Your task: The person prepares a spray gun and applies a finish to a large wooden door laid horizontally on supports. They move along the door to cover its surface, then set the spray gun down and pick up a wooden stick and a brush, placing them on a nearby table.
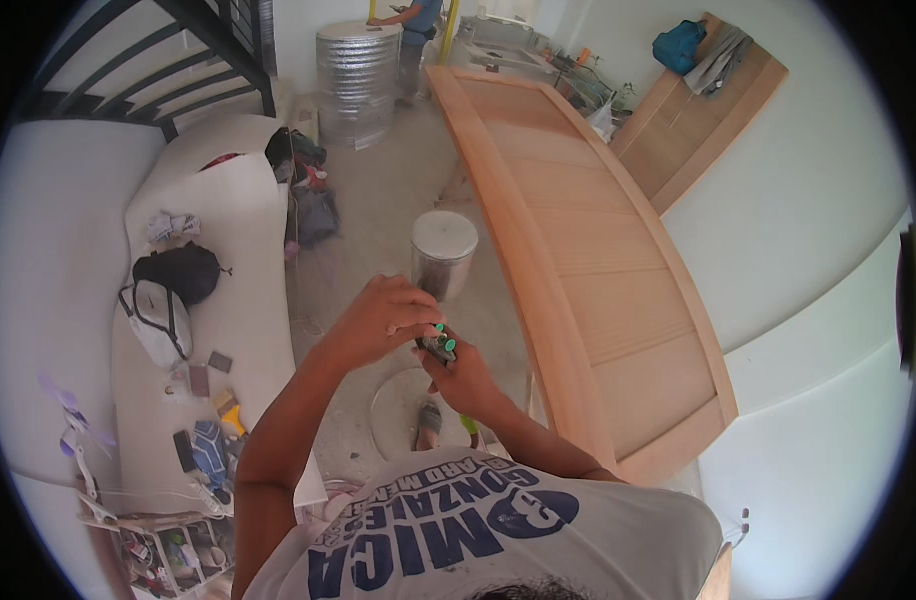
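Note:
In front of my chest I hold a small dark tool with bright green round ends [437, 345]; its exact kind is hard to make out. My right hand [465, 378] is closed around its body from the right. From the left, my left hand [386, 318] bends over its top, fingers closed together at the green parts. My palms and fingers hide most of the tool. A bright green piece [469, 424] shows below my right wrist. Just beyond my hands stands a metal can with a pale lid [445, 236].
A large wooden door panel [618, 300] lies along my right, its edge near my right forearm. Leftward, a long pale surface [243, 330] bears a black bag [178, 270], a brush [229, 408] and a blue cloth [210, 452]. Another person [415, 22] stands by a foil-wrapped cylinder [356, 90].

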Available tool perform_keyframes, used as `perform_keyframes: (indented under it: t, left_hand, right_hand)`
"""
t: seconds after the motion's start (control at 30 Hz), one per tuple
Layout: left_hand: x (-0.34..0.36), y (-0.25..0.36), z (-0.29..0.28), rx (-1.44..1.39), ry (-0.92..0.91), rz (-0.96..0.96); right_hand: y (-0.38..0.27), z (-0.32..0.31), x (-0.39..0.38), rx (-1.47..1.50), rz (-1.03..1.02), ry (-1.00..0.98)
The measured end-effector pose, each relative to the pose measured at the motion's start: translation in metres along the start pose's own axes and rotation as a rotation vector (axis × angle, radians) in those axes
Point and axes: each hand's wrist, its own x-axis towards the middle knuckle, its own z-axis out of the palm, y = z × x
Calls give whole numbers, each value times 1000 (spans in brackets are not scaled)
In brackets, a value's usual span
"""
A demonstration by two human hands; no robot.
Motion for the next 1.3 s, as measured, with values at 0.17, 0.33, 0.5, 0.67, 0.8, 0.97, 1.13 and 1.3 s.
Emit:
perform_keyframes:
  t: [0.17,0.33,0.5,0.67,0.8,0.97,1.13,1.3]
  left_hand:
    - [58,-54,8,-41,61,46]
    - [110,-110,14,-108,53,55]
    - [145,-181,31,-159,133,-4]
    - [107,-268,114,-574,541,-567]
    - [78,-299,138,-1230,90,-818]
    - [90,-321,97,-1560,-301,-761]
    - [98,-355,84,-1562,-419,-715]
    - [111,-377,72,-1632,-539,-645]
  right_hand:
    - [5,-41,75,35,-37,-29]
    - [10,-66,137,47,31,14]
    - [24,-79,217,-36,26,171]
    - [29,-71,329,-65,71,342]
    - [46,-68,397,-192,163,440]
    - [33,-48,438,-144,254,491]
    - [20,-34,459,-232,290,486]
    - [6,-26,471,-239,304,591]
